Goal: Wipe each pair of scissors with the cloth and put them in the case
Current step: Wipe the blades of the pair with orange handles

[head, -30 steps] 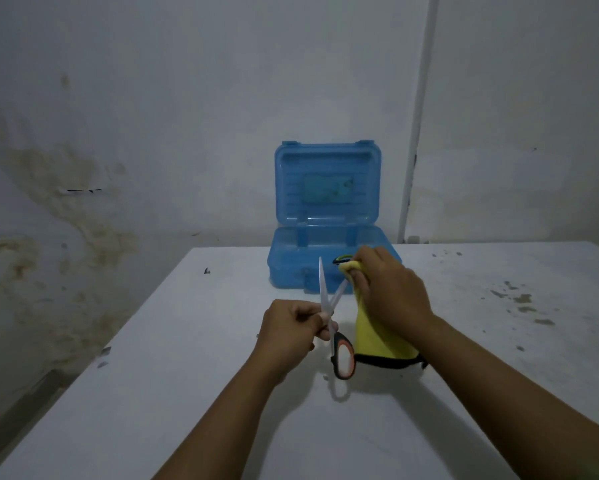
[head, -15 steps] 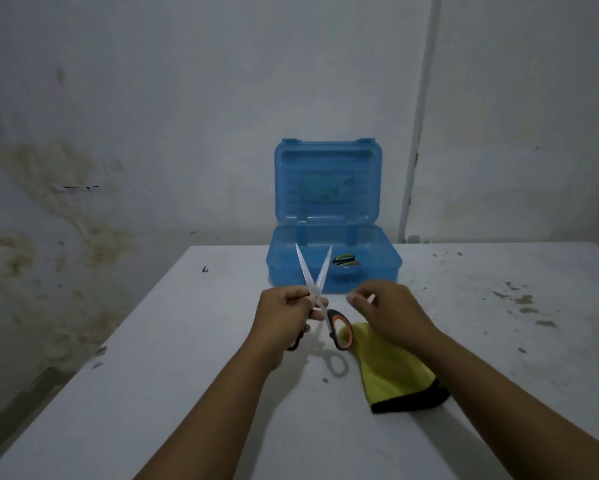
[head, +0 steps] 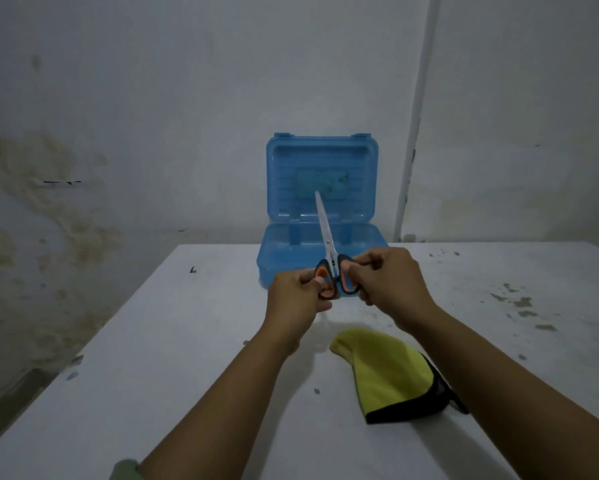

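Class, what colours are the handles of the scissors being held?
Black with orange inner rims on the scissors' handles, seen in the head view.

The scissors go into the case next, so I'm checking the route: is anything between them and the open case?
Nothing visible: the scissors, held by both hands, are right before the open case.

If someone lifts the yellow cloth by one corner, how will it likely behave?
The yellow cloth lies crumpled and folded on the table, so it probably droops limp. It looks thin, hence likely light. Pushed, it would probably bunch rather than slide whole.
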